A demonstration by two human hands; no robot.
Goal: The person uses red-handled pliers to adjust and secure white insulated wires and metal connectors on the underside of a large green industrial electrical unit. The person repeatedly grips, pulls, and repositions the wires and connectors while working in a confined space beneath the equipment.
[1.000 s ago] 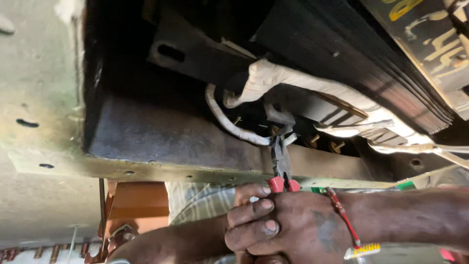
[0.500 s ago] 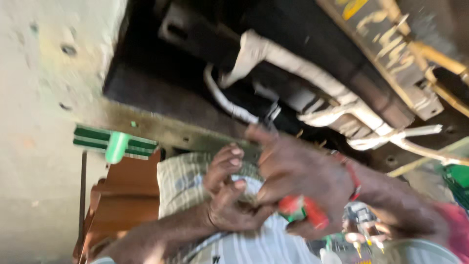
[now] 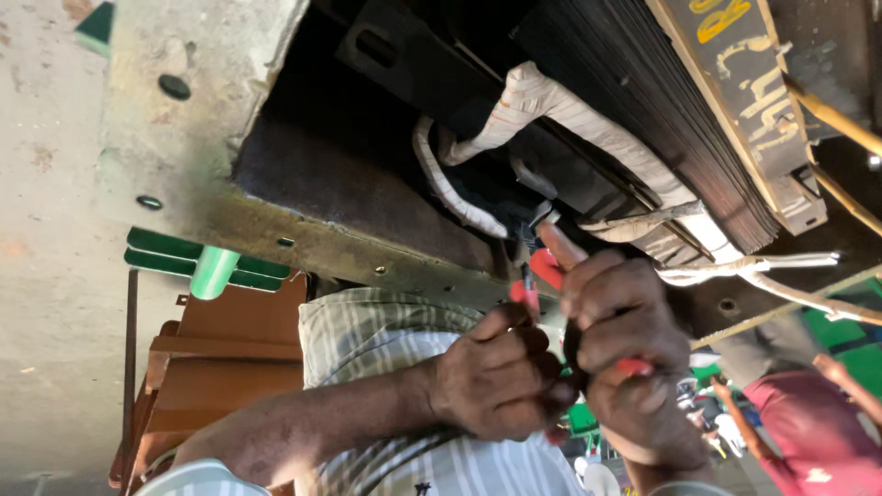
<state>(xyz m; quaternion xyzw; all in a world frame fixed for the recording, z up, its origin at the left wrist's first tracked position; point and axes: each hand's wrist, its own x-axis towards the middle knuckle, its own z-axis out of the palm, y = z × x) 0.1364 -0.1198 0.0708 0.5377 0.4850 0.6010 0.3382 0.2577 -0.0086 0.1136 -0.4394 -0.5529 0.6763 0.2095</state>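
Observation:
I look up at the dark underside of a vehicle. My right hand (image 3: pixel 625 349) grips red-handled pliers (image 3: pixel 544 268), its forefinger stretched along them. The jaws point up at a bundle of white-wrapped cables (image 3: pixel 570 115) and a thinner white hose (image 3: pixel 441 188). My left hand (image 3: pixel 496 377) is curled beside the right one, with its thumb pressed on the other red handle. Something dark sits between the two hands; I cannot tell what it is.
A rusty metal frame rail (image 3: pixel 303 241) runs under the dark cavity, and a stack of black leaf springs (image 3: pixel 661 92) is at the upper right. A striped shirt (image 3: pixel 386 340) and a brown wooden piece (image 3: pixel 230 354) lie behind my arms. A person in red (image 3: pixel 808 441) is at the lower right.
The view has swung and steadied. Both hands have risen toward the cables, and the pliers now point up at the bundle with my right forefinger extended.

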